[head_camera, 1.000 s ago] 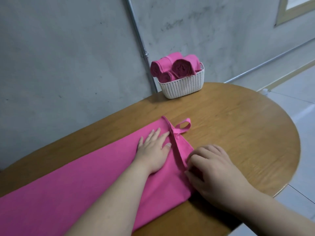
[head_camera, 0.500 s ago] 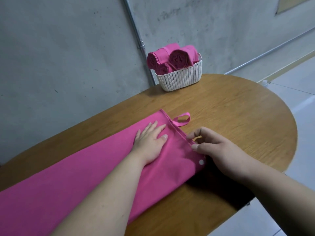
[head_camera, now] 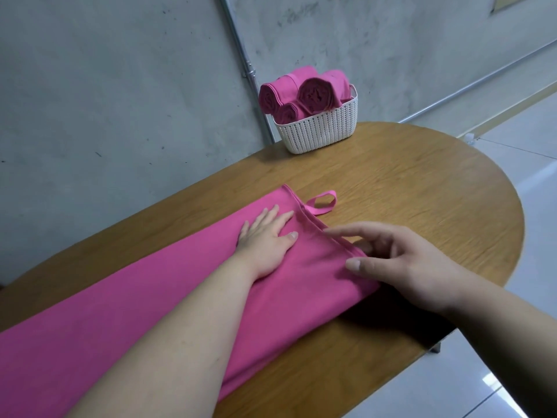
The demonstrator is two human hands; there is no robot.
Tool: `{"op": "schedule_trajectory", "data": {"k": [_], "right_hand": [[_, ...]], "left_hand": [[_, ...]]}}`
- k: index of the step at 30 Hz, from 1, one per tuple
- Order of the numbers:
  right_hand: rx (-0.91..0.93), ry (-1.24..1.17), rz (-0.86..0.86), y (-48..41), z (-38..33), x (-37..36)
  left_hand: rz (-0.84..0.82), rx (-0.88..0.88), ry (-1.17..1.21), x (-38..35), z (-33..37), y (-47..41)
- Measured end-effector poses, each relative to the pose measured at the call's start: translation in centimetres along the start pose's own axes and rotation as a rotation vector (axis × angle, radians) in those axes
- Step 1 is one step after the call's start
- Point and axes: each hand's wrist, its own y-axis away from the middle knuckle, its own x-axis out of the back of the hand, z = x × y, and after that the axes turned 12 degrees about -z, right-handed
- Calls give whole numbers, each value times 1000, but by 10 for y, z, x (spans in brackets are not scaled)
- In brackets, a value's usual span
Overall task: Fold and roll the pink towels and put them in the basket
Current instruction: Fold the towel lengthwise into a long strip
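Wooden table [head_camera: 422, 212] with rounded end, bearing a folded pink towel [head_camera: 135, 312] and a white basket [head_camera: 319, 132].

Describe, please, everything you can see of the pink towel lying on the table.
The pink towel is plain matte cloth folded into a long strip, lying flat and diagonal on the wooden table, its near end running out of frame. The far end has a stitched hem and a small loop lying on the wood. The left hand presses flat on it near that hem; the right hand touches it with the thumb, fingers loose over the hem.
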Motion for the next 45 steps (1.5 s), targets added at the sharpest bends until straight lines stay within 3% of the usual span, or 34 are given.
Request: {"op": "schedule_trajectory", "data": {"k": [3, 7, 11, 14, 18, 22, 25, 28, 30, 33, 35, 38, 40, 42, 43, 45], "right_hand": [[77, -76, -31, 1, 8, -2], [81, 118, -26, 5, 8, 0], [179, -67, 69, 1, 9, 1], [108, -21, 38, -2, 3, 4], [-43, 251, 79, -8, 0, 8], [-57, 117, 105, -9, 1, 15], [-96, 146, 113, -12, 1, 21], [-134, 294, 218, -15, 3, 26], [-173, 558, 292, -16, 5, 27], [-358, 888, 382, -17, 5, 23], [-514, 964, 466, -17, 2, 23], [-642, 1074, 518, -19, -5, 24], [-553, 1210, 494, -29, -7, 17], [-364, 1299, 333, -47, 0, 8], [-302, 1352, 235, -58, 7, 3], [-352, 1423, 52, -70, 19, -4]], "left_hand": [[-47, 16, -22, 2, 1, -3], [-112, 29, -42, 7, 0, -6], [-130, 32, -44, 9, -2, -12], [-123, 40, -70, 9, -1, -16], [-108, 45, -65, 11, -2, -23], [-77, 47, -74, 11, -2, -30], [-14, 57, -60, 9, 0, -37], [49, 71, -40, 8, 3, -45], [86, 91, -16, 7, 7, -53], [315, 9, 162, 8, 16, -53], [462, -118, 226, 9, 22, -37], [354, -234, 1, 6, 24, 5], [124, -138, -193, -4, 19, 33], [-21, -53, -265, -18, 14, 53], [-28, -33, -260, -23, 15, 59], [44, 8, -244, -29, 19, 65]]}}
